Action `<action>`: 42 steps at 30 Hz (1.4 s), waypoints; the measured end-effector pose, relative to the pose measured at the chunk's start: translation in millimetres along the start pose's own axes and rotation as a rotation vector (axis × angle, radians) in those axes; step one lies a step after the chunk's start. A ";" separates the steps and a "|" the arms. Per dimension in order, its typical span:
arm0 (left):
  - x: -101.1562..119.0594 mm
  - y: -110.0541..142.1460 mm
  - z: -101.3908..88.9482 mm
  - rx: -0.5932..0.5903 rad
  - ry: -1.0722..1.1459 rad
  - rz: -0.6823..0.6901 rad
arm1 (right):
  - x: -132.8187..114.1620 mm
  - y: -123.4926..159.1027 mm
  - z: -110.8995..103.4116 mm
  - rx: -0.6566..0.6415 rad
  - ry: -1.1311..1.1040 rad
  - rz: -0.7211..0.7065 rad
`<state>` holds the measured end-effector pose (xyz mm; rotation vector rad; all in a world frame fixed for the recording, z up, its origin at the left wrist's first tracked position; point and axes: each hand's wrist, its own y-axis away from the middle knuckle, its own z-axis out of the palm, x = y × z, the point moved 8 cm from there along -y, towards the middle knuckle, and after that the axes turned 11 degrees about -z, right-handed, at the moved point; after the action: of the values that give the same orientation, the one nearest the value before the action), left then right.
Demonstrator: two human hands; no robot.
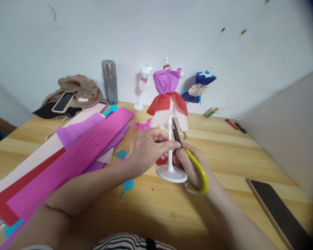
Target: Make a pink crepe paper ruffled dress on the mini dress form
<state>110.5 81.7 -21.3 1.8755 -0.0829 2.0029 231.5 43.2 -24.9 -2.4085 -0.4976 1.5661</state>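
A small white mannequin stand [171, 172] carries a paper dress [167, 95] with a purple top, a red ruffle and a pale skirt. My left hand [148, 147] is closed, pinching something small beside the stand's pole. My right hand [190, 165] grips yellow-handled scissors [198, 172], their dark blades pointing up toward the skirt's hem, just right of the pole.
Long crepe paper sheets [67, 156] in pink, purple, red and cream lie at the left. Blue paper scraps [126, 185] dot the wooden table [224, 149]. Two other mannequins [144, 81], a steel flask [110, 81], a brown cloth with a phone [64, 101] stand behind. A dark tablet [279, 210] lies right.
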 end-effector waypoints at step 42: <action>41.2 3.4 -28.4 0.070 0.038 0.192 | 35.5 25.5 48.5 -0.616 0.532 0.134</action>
<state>81.4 97.2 16.6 1.9357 -0.1920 2.1944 204.4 34.1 -83.7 -3.2146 -0.8001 0.8026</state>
